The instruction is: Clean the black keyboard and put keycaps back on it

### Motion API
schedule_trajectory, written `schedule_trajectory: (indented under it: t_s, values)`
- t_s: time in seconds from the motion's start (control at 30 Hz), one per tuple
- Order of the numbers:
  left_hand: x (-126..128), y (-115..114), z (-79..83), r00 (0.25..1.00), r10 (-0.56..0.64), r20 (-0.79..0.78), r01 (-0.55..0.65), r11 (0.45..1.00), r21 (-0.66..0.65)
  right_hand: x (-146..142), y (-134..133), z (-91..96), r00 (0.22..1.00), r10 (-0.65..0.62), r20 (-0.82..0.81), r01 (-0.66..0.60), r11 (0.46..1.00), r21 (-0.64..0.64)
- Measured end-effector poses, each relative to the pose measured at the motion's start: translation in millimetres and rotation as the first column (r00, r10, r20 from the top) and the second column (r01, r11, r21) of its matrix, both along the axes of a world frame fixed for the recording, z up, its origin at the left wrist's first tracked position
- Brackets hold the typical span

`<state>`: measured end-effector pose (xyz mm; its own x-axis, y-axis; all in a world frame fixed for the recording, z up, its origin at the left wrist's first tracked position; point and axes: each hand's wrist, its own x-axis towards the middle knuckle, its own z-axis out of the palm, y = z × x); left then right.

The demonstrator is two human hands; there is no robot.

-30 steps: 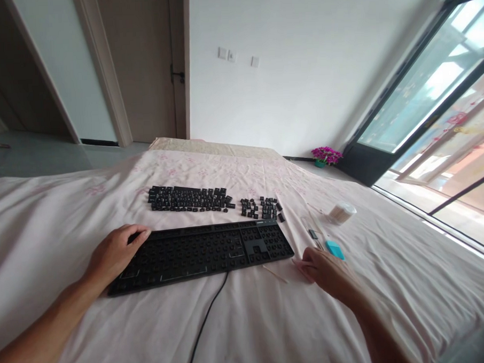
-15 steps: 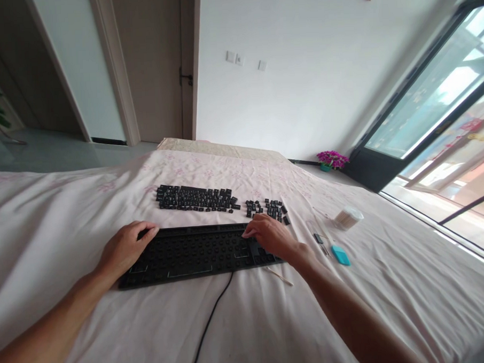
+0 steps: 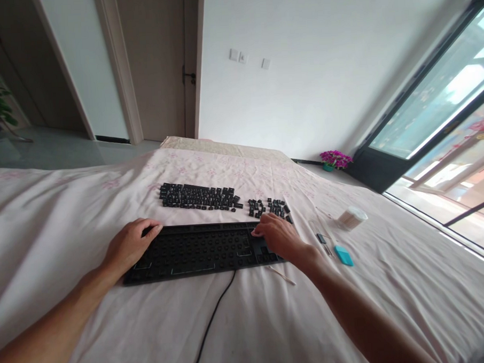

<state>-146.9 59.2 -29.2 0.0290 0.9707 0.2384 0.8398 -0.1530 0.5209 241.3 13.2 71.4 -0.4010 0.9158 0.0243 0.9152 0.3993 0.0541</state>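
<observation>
A black keyboard [image 3: 205, 252] without its keycaps lies on the pale bedsheet, its bare switch positions facing up. My left hand [image 3: 134, 239] grips the keyboard's far left corner, thumb and fingers closed on the edge. Over the number-pad end, my right hand [image 3: 278, 236] is bent with its fingers drawn together; what they hold, if anything, is hidden. Beyond the keyboard, removed black keycaps [image 3: 198, 197] sit in rows, with a smaller group of keycaps [image 3: 269, 207] to the right. A cotton swab [image 3: 283, 276] rests just in front of the keyboard's right end.
To the right stand a clear tub of cotton swabs [image 3: 352, 218], a turquoise case [image 3: 343, 255] and a small dark tool [image 3: 320, 238]. The keyboard's black cable [image 3: 216, 316] runs toward me over the wrinkled sheet [image 3: 391, 282].
My right hand has shifted slightly to the right along the keyboard. My left hand stays at the left corner. The whole view has moved a little.
</observation>
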Motion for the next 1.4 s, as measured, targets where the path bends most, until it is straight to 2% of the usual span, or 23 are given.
schedule_trajectory:
  t_s: [0.1,0.17,0.27,0.37,0.47,0.57,0.67,0.77,0.83,0.97,1.03,1.13,1.17,1.3,1.33,1.4]
  values:
    - [0,0,-0.2,1.0,-0.005,0.002,0.005,1.0,0.008,-4,-1,4.2,0.985,-0.082,0.152,0.083,0.997,0.0]
    - [0,0,0.5,1.0,-0.007,0.004,0.007,1.0,0.008,-3,-1,8.8,0.973,-0.126,0.193,0.123,0.992,0.026]
    - [1,-1,1.3,1.0,-0.005,0.007,0.005,1.0,-0.007,-3,-1,10.4,0.994,-0.084,0.073,0.081,0.995,0.051]
    - [1,-1,1.6,1.0,-0.012,0.015,0.012,1.0,-0.004,-7,-3,6.1,1.0,-0.009,-0.01,0.009,1.0,-0.003]
    - [2,-2,2.4,1.0,-0.018,0.025,0.018,1.0,0.009,-8,-6,6.6,0.99,-0.06,0.126,0.067,0.996,-0.056]
    - [3,-3,3.5,1.0,-0.01,0.023,0.01,1.0,0.013,-7,-6,13.8,0.956,-0.136,0.258,0.15,0.988,-0.033]
    - [3,-3,4.1,1.0,-0.003,0.022,0.003,1.0,0.012,-10,-8,16.6,0.99,-0.069,0.126,0.074,0.997,-0.034]
    - [3,-2,4.0,1.0,-0.002,0.023,0.002,1.0,0.013,-17,-11,11.8,0.999,0.031,-0.018,-0.032,0.998,-0.055]
    - [3,-3,4.1,1.0,-0.003,0.021,0.003,1.0,0.017,-22,-13,9.2,0.999,0.051,-0.007,-0.051,0.996,-0.075]
    - [4,-3,5.0,1.0,-0.007,0.014,0.007,1.0,0.022,-25,-12,13.0,0.992,-0.037,0.123,0.041,0.999,-0.031]
    - [4,-3,5.8,1.0,-0.01,0.015,0.009,1.0,0.021,-24,-9,15.4,0.999,-0.03,0.024,0.031,0.998,-0.055]
    - [5,-4,7.1,1.0,-0.006,0.024,0.006,1.0,0.018,-22,-8,15.7,0.967,0.058,-0.25,-0.12,0.963,-0.24]
    - [5,-5,7.6,1.0,-0.003,0.025,0.003,1.0,0.015,-21,-9,15.8,0.951,0.068,-0.301,-0.15,0.954,-0.26]
    - [6,-6,9.3,1.0,0.0,0.019,0.0,1.0,0.022,-18,-17,21.7,0.923,0.046,-0.383,-0.088,0.992,-0.093]
    - [6,-6,9.6,1.0,-0.003,0.017,0.002,1.0,0.026,-15,-19,24.1,0.905,0.051,-0.423,-0.102,0.99,-0.098]
    - [6,-6,9.8,1.0,-0.012,0.016,0.012,1.0,0.029,-9,-19,26.9,0.867,0.032,-0.497,-0.149,0.969,-0.198]
